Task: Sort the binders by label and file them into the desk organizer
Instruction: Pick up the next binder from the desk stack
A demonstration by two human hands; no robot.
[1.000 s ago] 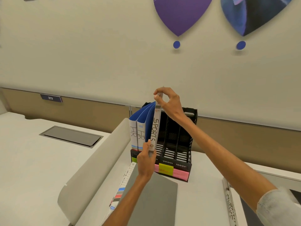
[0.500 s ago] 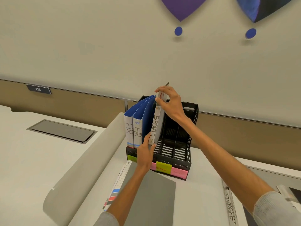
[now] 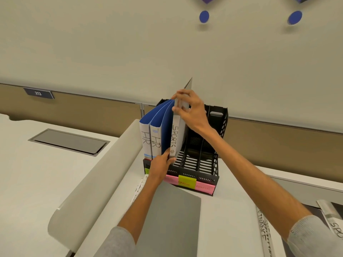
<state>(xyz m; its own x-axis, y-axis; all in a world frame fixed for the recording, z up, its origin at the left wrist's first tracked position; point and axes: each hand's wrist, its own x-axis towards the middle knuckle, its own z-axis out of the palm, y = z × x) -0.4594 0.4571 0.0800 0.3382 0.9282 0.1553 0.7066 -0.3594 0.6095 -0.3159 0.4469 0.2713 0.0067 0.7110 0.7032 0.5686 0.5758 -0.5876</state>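
Your right hand (image 3: 191,113) pinches the SPORTS binder (image 3: 176,138) at its top, left hand (image 3: 161,165) grips its base, binder standing in the desk organizer (image 3: 207,164) just beside two HR binders (image 3: 155,140).

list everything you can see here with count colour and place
blue binders with white HR spines: 2, blue, upright at the organizer's left end
white-spined SPORTS binder: 1, grey-white, beside the HR pair, lower end in the organizer
black mesh desk organizer: 1, black, on the desk by the wall
paper sticky notes: at least 3, pink, yellow, green, on the organizer's front
flat grey binder: 1, grey, desk front
FINANCE-spined binder: 1, white spine, lying at right
curved cream divider: 1, cream, left of the organizer
left hand: 1, grips the SPORTS binder's lower spine
right hand: 1, pinches its top
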